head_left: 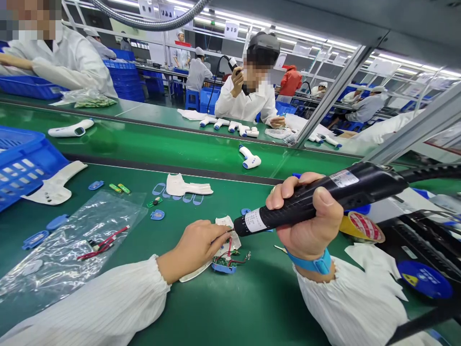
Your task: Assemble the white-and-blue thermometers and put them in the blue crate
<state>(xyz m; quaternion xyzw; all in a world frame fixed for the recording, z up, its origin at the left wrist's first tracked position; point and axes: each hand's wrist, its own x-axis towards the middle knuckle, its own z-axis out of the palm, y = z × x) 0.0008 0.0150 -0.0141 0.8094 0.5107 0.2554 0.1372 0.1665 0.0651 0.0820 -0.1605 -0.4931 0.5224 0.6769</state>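
Screwdriver (300, 205), black and cylindrical, fills our clamped right hand (311, 230), tip over a white plastic shell (225, 221) on the green tabletop (252, 307); our left hand (194, 247) touches the shell, its grip unclear.

Pretty bright in here, cool white light off the ceiling tubes (248, 20). Belt (154, 144) throws back a sheen and the bag (120, 211) is all glare streaks. Mat (252, 307) goes darker low down. Driver (302, 204) looks sharp enough, label print's unreadable, far workers (197, 74) go mushy, faces (256, 74) are pixelated, sleeves (118, 293) stretch toward the corners.
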